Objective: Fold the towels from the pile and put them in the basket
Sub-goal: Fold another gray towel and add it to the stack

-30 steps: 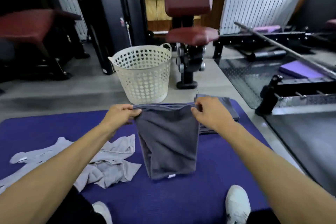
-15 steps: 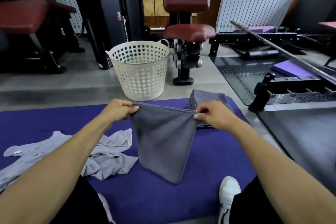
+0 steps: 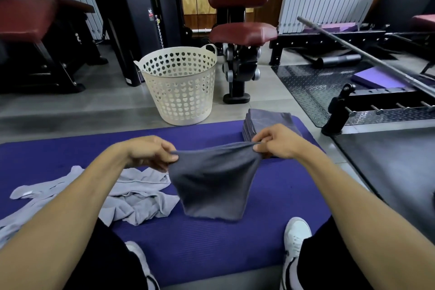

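A dark grey towel (image 3: pixel 213 183) hangs doubled over the purple mat (image 3: pixel 211 249). My left hand (image 3: pixel 150 152) pinches its left top corner and my right hand (image 3: pixel 277 142) pinches the right top corner. Its lower edge touches the mat. Behind my right hand lies a stack of folded dark grey towels (image 3: pixel 266 119), partly hidden by that hand. A crumpled pile of light grey towels (image 3: pixel 131 198) lies on the mat under my left forearm. The white perforated basket (image 3: pixel 180 85) stands on the floor beyond the mat; I see nothing inside it.
A gym machine with a dark red seat (image 3: pixel 242 33) stands right behind the basket. A steel barbell (image 3: pixel 367 54) and a black checker-plate platform (image 3: pixel 317 87) lie to the right. My white shoes (image 3: pixel 295 240) rest at the mat's near edge.
My hands have lowered the towel toward the mat and its top edge sags between them. The hanging part is now shorter and bunched.
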Demonstrator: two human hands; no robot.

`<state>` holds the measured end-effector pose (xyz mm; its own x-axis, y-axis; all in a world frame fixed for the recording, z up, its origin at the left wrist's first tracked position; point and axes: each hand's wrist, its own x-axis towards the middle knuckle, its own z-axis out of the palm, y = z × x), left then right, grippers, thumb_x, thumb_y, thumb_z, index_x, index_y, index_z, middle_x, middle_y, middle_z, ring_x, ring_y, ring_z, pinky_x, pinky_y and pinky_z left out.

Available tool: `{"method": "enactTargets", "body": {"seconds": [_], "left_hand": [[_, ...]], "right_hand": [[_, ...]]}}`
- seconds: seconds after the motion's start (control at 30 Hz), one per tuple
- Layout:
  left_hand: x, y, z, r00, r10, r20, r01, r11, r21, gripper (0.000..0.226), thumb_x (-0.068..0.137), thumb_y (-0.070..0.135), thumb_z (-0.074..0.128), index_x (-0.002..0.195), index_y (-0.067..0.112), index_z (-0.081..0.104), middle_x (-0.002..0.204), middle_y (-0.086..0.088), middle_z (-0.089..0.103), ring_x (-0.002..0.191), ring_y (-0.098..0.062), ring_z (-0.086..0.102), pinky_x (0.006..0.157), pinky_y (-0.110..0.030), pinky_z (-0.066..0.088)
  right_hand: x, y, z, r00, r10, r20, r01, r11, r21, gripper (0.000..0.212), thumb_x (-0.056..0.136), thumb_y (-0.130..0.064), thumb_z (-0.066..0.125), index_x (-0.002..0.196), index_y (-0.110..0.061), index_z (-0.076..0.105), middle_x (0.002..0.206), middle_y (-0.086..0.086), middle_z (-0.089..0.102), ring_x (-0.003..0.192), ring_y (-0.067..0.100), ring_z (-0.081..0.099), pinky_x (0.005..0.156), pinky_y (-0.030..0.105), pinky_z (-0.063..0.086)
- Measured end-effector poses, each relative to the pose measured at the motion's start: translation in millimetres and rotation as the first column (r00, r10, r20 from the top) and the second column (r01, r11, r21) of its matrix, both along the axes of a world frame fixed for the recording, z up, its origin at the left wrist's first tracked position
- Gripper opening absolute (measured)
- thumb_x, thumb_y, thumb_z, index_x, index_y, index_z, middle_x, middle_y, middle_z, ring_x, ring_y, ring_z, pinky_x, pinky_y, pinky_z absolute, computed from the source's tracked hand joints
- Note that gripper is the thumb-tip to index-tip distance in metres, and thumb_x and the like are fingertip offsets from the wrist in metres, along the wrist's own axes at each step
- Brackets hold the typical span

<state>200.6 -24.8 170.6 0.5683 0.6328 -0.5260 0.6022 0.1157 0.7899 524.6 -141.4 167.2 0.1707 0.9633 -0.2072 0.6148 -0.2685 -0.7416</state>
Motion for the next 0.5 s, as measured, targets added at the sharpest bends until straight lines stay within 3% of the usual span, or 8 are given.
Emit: {"method": "enactTargets", "body": {"seconds": [0.07,0.17,0.3,0.37,0.4,0.47,0.5], "left_hand": [[-4.7,-3.1,-0.3,0.997,-0.060,-0.038,0.057,0.996,-0.068,0.006,0.091,0.008,0.064,0.086,0.006,0.068,0.082,-0.011,0.069,0.074,-0.018,0.068,0.073,-0.026,0.055],[2.1,1.1,-11.9,0.996,0.087,-0.009,-0.087,0.996,-0.033,0.010,0.093,0.012,0.065,0.083,0.010,0.067,0.082,-0.011,0.069,0.070,-0.019,0.066,0.067,-0.027,0.056],[24.8,11.9,-40.7,0.957,0.270,-0.103,-0.249,0.952,0.178,0.012,0.091,0.015,0.068,0.080,0.013,0.066,0.081,-0.007,0.069,0.072,-0.019,0.066,0.063,-0.027,0.051],[38.3,14.7,-58.0,0.926,0.358,-0.119,-0.280,0.864,0.419,0.011,0.091,0.018,0.067,0.081,0.014,0.066,0.081,-0.003,0.068,0.081,-0.021,0.065,0.069,-0.030,0.048],[44.9,14.9,-63.8,0.906,0.416,-0.074,-0.309,0.772,0.555,0.010,0.092,0.020,0.065,0.083,0.015,0.064,0.079,0.001,0.066,0.085,-0.023,0.063,0.071,-0.032,0.048],[56.0,15.2,-64.2,0.874,0.470,0.120,-0.416,0.600,0.683,0.008,0.094,0.022,0.060,0.088,0.016,0.059,0.079,0.004,0.062,0.083,-0.023,0.060,0.071,-0.035,0.048],[59.9,17.3,-61.1,0.864,0.455,0.216,-0.466,0.559,0.686,0.007,0.095,0.021,0.059,0.091,0.015,0.057,0.082,0.001,0.063,0.081,-0.023,0.059,0.071,-0.035,0.047]], "right_hand": [[6.1,-2.9,-3.2,0.994,0.102,-0.030,-0.105,0.986,-0.131,0.012,0.088,-0.009,0.071,0.077,-0.014,0.074,0.068,-0.001,0.069,0.070,0.017,0.061,0.074,0.032,0.054],[7.8,1.9,-7.9,0.994,0.105,-0.006,-0.104,0.971,-0.214,0.017,0.091,-0.010,0.067,0.075,-0.012,0.071,0.074,0.003,0.068,0.073,0.018,0.062,0.076,0.034,0.055],[10.5,25.1,-28.5,0.997,0.045,0.069,-0.028,0.970,-0.240,0.021,0.093,-0.011,0.062,0.072,-0.008,0.062,0.074,0.010,0.063,0.071,0.023,0.057,0.067,0.033,0.049],[8.1,36.4,-37.2,0.996,0.000,0.093,0.019,0.979,-0.203,0.021,0.094,-0.013,0.059,0.074,-0.010,0.056,0.072,0.011,0.057,0.068,0.023,0.052,0.065,0.030,0.045],[6.6,41.8,-39.0,0.995,-0.054,0.083,0.065,0.989,-0.134,0.024,0.096,-0.014,0.057,0.072,-0.011,0.053,0.068,0.009,0.055,0.064,0.022,0.051,0.064,0.027,0.044],[3.0,51.4,-36.4,0.980,-0.196,0.017,0.195,0.979,0.058,0.026,0.099,-0.015,0.052,0.073,-0.014,0.049,0.065,0.003,0.052,0.062,0.016,0.048,0.062,0.026,0.039],[1.3,55.0,-33.9,0.967,-0.250,-0.038,0.253,0.956,0.148,0.020,0.100,-0.016,0.051,0.080,-0.015,0.049,0.067,0.001,0.051,0.064,0.015,0.047,0.062,0.027,0.038]]}}
